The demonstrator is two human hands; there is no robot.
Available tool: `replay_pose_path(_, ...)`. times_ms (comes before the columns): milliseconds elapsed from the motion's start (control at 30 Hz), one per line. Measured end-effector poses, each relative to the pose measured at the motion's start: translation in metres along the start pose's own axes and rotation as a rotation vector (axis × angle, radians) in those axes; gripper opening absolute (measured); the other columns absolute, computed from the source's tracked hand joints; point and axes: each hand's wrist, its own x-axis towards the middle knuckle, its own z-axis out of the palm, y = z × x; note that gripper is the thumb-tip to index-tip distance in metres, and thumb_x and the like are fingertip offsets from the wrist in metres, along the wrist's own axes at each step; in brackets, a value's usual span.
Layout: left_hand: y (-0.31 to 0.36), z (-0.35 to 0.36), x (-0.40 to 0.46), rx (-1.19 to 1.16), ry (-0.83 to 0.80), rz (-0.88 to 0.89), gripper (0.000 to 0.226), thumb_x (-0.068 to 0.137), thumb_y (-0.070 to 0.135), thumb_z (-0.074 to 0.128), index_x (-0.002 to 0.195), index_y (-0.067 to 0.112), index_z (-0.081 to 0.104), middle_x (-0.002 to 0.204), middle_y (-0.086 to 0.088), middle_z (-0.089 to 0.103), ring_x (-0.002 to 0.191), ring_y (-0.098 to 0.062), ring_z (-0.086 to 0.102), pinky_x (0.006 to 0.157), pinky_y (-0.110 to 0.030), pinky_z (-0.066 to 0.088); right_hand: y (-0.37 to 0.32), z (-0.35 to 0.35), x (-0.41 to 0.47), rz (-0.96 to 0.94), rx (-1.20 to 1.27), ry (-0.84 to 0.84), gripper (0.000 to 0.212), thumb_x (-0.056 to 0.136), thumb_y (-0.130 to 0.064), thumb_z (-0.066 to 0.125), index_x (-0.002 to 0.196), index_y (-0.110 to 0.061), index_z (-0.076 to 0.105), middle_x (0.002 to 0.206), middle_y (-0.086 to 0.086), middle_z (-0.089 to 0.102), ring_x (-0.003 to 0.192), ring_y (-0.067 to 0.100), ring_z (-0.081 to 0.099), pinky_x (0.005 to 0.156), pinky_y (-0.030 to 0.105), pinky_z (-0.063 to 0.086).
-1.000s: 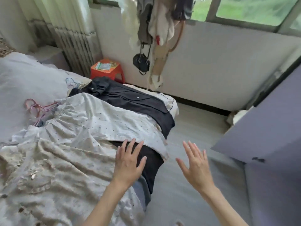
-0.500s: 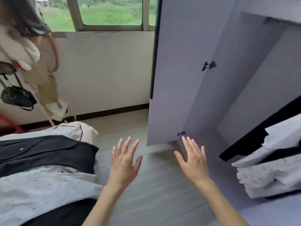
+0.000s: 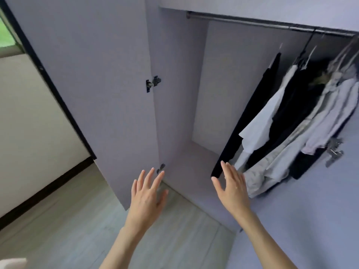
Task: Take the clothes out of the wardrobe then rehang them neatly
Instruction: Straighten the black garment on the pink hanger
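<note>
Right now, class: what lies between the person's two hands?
In the head view, only bare wood-look floor shows between the left hand and right hand; neither holds anything.

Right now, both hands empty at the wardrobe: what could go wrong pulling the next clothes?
1. The clothes hang bunched at the right end of the rail, so lifting one hanger may snag or drag its neighbours off.
2. The right hand is nearest the black garment; pulling the hem instead of the hanger could slip it off.
3. The open door stands beside the left hand, which could knock it.

Bare forearms; no visible sleeves
</note>
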Motion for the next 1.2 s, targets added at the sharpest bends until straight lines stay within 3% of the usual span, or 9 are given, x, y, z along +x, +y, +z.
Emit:
replay_pose_path(200, 0.013, 0.009, 0.080, -0.090, -0.134, 0.173, 0.055, 0.088, 0.045, 0.031, 0.131, 0.018, 0.052, 0.136, -0.010, 0.050, 0.129, -0.038, 0.039, 0.098, -0.050, 0.037, 0.007, -0.009, 0.026, 0.173, 0.003, 0.135, 0.075, 0.082, -0.058, 0.025, 0.141, -0.013, 0.037, 0.143, 0.007, 0.042, 0.136, 0.023, 0.034, 0.112, 0.047, 0.020)
replay_pose_path(367, 0.055, 0.017, 0.145, -0.147, -0.146, 0.331, 0.063, 0.087, 0.049, 0.021, 0.137, 0.018, 0.045, 0.143, -0.009, 0.041, 0.137, -0.034, 0.028, 0.108, -0.047, 0.025, 0.023, -0.037, 0.070, 0.193, -0.066, 0.217, 0.054, 0.094, -0.031, 0.048, 0.143, -0.013, 0.032, 0.147, 0.008, 0.035, 0.140, 0.022, 0.025, 0.115, 0.045, 0.017)
replay_pose_path(533, 0.109, 0.028, 0.213, -0.175, -0.141, 0.500, 0.049, 0.095, 0.038, 0.033, 0.139, 0.017, 0.042, 0.144, -0.007, 0.039, 0.139, -0.029, 0.025, 0.111, -0.044, 0.021, 0.046, -0.079, 0.126, 0.222, -0.093, 0.328, 0.053, 0.096, -0.027, 0.046, 0.144, -0.013, 0.029, 0.151, 0.007, 0.029, 0.142, 0.021, 0.018, 0.117, 0.040, 0.012)
replay_pose_path(700, 0.170, 0.036, 0.273, -0.440, -0.157, 0.439, 0.040, 0.097, 0.021, 0.045, 0.136, 0.015, 0.043, 0.136, -0.001, 0.046, 0.130, -0.020, 0.035, 0.108, -0.036, 0.032, 0.064, -0.129, 0.210, 0.127, -0.017, 0.533, 0.044, 0.097, -0.020, 0.044, 0.139, -0.008, 0.040, 0.146, 0.007, 0.037, 0.138, 0.017, 0.026, 0.115, 0.031, 0.017)
replay_pose_path(800, 0.207, 0.037, 0.310, -0.494, -0.161, 0.433, 0.042, 0.098, 0.023, 0.042, 0.139, 0.015, 0.039, 0.138, 0.000, 0.044, 0.129, -0.016, 0.036, 0.104, -0.023, 0.027, 0.079, -0.156, 0.267, 0.048, -0.096, 0.622, 0.042, 0.095, -0.019, 0.050, 0.134, -0.004, 0.046, 0.139, 0.014, 0.044, 0.133, 0.025, 0.036, 0.113, 0.039, 0.022)
replay_pose_path(900, 0.244, 0.035, 0.350, -0.506, -0.121, 0.460, 0.045, 0.098, 0.024, 0.041, 0.141, 0.013, 0.035, 0.141, -0.002, 0.042, 0.131, -0.017, 0.034, 0.102, -0.016, 0.022, 0.095, -0.172, 0.309, 0.025, -0.174, 0.577, 0.047, 0.094, -0.026, 0.052, 0.135, -0.005, 0.045, 0.141, 0.016, 0.042, 0.135, 0.028, 0.035, 0.111, 0.042, 0.019)
replay_pose_path(1033, 0.288, 0.039, 0.399, -0.482, -0.117, 0.493, 0.054, 0.095, 0.030, 0.048, 0.142, 0.010, 0.031, 0.137, -0.005, 0.044, 0.128, -0.019, 0.038, 0.099, -0.016, 0.026, 0.115, -0.168, 0.326, 0.056, -0.195, 0.469, 0.052, 0.099, -0.030, 0.035, 0.145, -0.007, 0.026, 0.153, 0.010, 0.023, 0.143, 0.021, 0.016, 0.114, 0.033, 0.009)
replay_pose_path(1133, 0.311, 0.047, 0.427, -0.448, -0.093, 0.427, 0.043, 0.095, 0.025, 0.050, 0.136, 0.012, 0.042, 0.120, -0.007, 0.057, 0.104, -0.022, 0.057, 0.088, -0.028, 0.047, 0.126, -0.160, 0.326, 0.070, -0.201, 0.458, 0.067, 0.094, -0.048, 0.012, 0.147, -0.009, 0.014, 0.155, 0.006, 0.016, 0.143, 0.013, 0.008, 0.114, 0.026, 0.001)
replay_pose_path(1200, 0.317, 0.052, 0.439, -0.433, -0.038, 0.362, 0.033, 0.096, 0.022, 0.048, 0.127, 0.009, 0.050, 0.103, -0.009, 0.065, 0.089, -0.025, 0.062, 0.074, -0.032, 0.050, 0.129, -0.159, 0.326, 0.081, -0.195, 0.451, 0.073, 0.089, -0.051, 0.003, 0.148, -0.010, 0.010, 0.155, 0.003, 0.013, 0.141, 0.007, 0.003, 0.113, 0.024, -0.002)
